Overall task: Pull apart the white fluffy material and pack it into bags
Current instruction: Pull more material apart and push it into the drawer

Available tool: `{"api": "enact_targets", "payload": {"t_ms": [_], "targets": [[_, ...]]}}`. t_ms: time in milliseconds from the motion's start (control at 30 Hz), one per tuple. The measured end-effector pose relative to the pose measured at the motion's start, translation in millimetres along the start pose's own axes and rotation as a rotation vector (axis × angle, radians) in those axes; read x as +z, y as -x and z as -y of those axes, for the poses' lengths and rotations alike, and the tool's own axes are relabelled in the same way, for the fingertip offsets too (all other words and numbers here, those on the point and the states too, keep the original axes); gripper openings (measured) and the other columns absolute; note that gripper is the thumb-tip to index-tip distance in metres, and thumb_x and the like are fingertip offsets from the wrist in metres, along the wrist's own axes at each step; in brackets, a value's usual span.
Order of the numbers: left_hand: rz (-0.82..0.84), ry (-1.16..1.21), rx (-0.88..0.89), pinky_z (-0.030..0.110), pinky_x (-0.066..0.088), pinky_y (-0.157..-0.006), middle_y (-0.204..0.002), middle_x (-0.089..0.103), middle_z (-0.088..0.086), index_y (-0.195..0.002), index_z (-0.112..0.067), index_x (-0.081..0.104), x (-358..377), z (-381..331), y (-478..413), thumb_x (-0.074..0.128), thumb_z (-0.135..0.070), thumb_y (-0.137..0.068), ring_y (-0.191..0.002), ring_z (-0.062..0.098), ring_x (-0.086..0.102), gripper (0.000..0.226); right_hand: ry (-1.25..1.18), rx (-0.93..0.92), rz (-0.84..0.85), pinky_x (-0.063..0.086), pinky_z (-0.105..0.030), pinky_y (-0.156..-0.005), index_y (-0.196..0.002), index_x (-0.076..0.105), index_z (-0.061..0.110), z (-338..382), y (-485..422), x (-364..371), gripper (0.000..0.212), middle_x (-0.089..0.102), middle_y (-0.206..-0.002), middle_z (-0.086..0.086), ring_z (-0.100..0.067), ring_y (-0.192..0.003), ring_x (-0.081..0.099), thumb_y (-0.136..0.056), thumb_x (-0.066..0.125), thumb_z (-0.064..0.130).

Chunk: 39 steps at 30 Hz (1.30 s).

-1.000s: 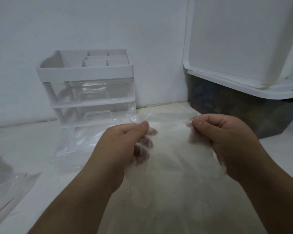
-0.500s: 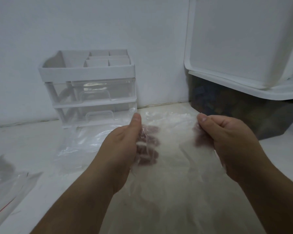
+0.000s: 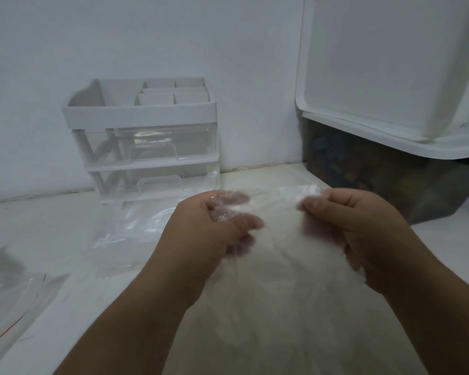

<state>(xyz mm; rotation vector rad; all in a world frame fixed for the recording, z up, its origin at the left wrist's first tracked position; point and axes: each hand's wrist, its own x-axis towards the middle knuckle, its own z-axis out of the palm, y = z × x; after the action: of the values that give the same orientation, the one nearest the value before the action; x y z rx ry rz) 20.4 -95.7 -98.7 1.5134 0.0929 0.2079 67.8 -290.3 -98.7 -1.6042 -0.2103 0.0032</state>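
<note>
Pinching the clear bag [image 3: 279, 247] at opposite sides of its top edge, left hand [image 3: 209, 234] and right hand [image 3: 363, 234] are spreading the mouth, probably to reach white fluffy material [image 3: 303, 190] inside.

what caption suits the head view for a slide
Left hand and right hand grip a clear bag of white fluffy material.

One camera only, worn on my head — wide-angle, facing forward and down across the tabletop [image 3: 52, 228] toward the wall [image 3: 146, 36], with my left hand [image 3: 203, 234] and right hand [image 3: 363, 231] close beneath it, mid-frame.
</note>
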Motion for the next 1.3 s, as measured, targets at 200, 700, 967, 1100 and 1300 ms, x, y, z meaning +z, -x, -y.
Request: {"api": "enact_targets", "payload": {"t_ms": [200,700,967,1100,1300], "targets": [[0.115,-0.111,-0.086,0.019,0.046,-0.043,-0.081,0.077,0.007,-0.105,-0.011,0.071,-2.1,-3.0,2.2,0.072,-0.013,-0.084,-0.051,0.012,0.061,0.021,-0.060,-0.046,-0.106,0.035,-0.011,-0.031,-0.082,0.068,-0.003,5.0,1.5,-1.3,0.020,0.054,-0.043,0.000,-0.002,-0.029,0.045,-0.095,0.060,0.009],[0.147,-0.597,-0.151,0.023,0.055,-0.056,-0.080,0.075,0.007,-0.085,-0.017,0.079,-56.3,-19.8,0.4,0.069,0.010,-0.081,-0.066,0.016,0.070,0.029,-0.062,-0.105,-0.268,0.055,-0.026,-0.052,-0.080,0.069,0.005,4.4,-9.7,-16.3,0.024,0.069,-0.070,-0.013,-0.015,-0.057,0.066,-0.099,0.058,0.016],[-0.014,-0.661,0.400,0.007,0.047,-0.078,-0.103,0.070,-0.023,-0.122,-0.037,0.064,0.5,-69.6,4.9,0.063,-0.078,-0.064,-0.094,-0.012,0.064,0.071,0.102,-0.126,-0.046,0.052,-0.020,-0.048,-0.086,0.070,0.007,16.1,10.0,3.4,0.020,0.071,-0.064,-0.010,-0.021,-0.049,0.067,-0.098,0.057,0.016],[0.265,-1.207,0.257,0.026,0.053,-0.080,-0.097,0.067,-0.014,-0.127,-0.026,0.062,30.5,-77.4,-14.5,0.072,-0.062,-0.073,-0.086,0.004,0.065,0.066,0.120,-0.135,0.024,0.054,-0.019,-0.051,-0.087,0.070,0.010,18.9,15.4,8.9,0.019,0.071,-0.064,-0.006,-0.019,-0.051,0.068,-0.097,0.056,0.018],[0.367,-0.906,0.050,0.025,0.057,-0.057,-0.064,0.070,0.005,-0.077,-0.010,0.075,15.1,-80.3,-27.1,0.074,-0.009,-0.087,-0.057,0.015,0.063,0.010,0.135,-0.006,0.202,0.059,-0.024,-0.064,-0.101,0.072,0.012,11.9,13.5,2.5,0.022,0.077,-0.082,-0.006,-0.021,-0.074,0.075,-0.082,0.075,0.023]]}}
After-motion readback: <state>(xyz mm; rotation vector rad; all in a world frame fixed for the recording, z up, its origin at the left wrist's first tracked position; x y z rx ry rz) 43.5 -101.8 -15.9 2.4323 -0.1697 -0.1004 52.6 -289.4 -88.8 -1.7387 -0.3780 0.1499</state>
